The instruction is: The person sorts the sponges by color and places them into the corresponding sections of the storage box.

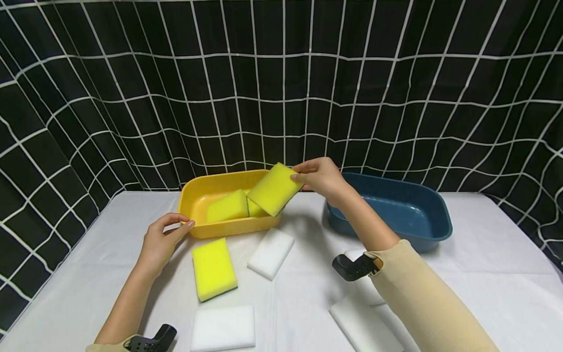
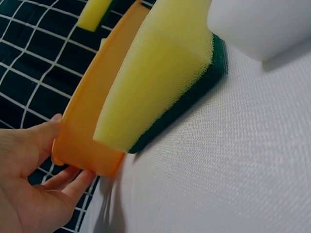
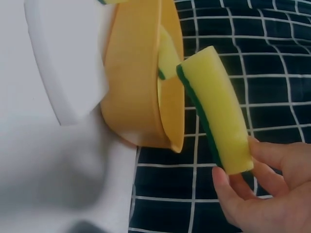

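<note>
My right hand (image 1: 323, 180) pinches one end of a yellow sponge (image 1: 274, 189) between thumb and fingers. The sponge tilts above the right end of a yellow tub (image 1: 237, 227); its green scouring side shows in the right wrist view. Inside the tub lie a yellow sponge (image 1: 228, 208) and another yellow sponge (image 1: 256, 209), partly hidden by the held one. At the tub's front left corner, my left hand (image 1: 163, 239) grips the rim, thumb and fingers on either side. Just in front of the tub, a yellow sponge (image 1: 214, 269) lies on the white cloth, green side down.
A blue tub (image 1: 396, 208) stands to the right, partly behind my right forearm. White sponges lie on the cloth: one by the yellow tub (image 1: 271, 253), another white sponge (image 1: 223, 327) at the front, and more under the right arm. Black grid-patterned fabric (image 1: 281, 83) hangs behind.
</note>
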A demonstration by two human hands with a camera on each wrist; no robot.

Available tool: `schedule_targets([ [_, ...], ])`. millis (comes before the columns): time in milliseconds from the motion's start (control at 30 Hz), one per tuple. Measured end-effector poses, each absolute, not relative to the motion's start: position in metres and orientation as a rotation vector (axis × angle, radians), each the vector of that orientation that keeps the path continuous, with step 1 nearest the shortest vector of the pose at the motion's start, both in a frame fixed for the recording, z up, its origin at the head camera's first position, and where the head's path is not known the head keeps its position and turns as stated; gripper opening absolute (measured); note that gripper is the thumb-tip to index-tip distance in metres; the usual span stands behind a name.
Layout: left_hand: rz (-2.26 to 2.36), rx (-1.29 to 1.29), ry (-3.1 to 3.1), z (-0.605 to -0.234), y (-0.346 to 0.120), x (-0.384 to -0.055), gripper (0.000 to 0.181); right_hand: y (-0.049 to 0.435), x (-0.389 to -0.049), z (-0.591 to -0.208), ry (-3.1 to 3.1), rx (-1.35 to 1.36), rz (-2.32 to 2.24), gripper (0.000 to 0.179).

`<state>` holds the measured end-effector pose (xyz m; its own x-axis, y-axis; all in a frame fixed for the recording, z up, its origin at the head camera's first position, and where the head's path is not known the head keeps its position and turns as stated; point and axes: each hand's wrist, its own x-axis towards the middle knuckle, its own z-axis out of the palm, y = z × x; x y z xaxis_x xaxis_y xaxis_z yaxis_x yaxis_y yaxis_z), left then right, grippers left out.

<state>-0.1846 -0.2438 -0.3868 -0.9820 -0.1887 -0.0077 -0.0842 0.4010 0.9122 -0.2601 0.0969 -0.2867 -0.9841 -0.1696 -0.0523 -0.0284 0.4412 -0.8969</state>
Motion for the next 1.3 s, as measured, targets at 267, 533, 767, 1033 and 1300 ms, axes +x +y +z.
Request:
schedule_targets([
  [267, -1.661, 0.254, -2.545, -0.386, -0.244, -0.184, 0.035, 0.084, -0.274, -0.286, 2.611, -0.085, -1.542, 0.035],
  [533, -1.658, 0.248, -2.545, -0.386, -0.245, -0.184, 0.035, 0.066, -0.280, -0.292, 2.661, -0.017, -1.516, 0.032],
  [767, -1.661, 0.252, -2.548, -0.385, -0.245, -0.184, 0.034, 0.049, -0.277, -0.297, 2.704, -0.013, -1.507, 0.028],
  [1033, -1.691, 0.243, -2.531, -0.387, -0.245, -0.185, 0.035, 0.034, -0.279, -0.303, 2.736, -0.072, -1.472, 0.028],
  [1300, -1.683, 0.243, -2.535, -0.386, -0.246, -0.184, 0.035, 0.038, -0.278, -0.304, 2.728, -0.126, -1.455, 0.029],
])
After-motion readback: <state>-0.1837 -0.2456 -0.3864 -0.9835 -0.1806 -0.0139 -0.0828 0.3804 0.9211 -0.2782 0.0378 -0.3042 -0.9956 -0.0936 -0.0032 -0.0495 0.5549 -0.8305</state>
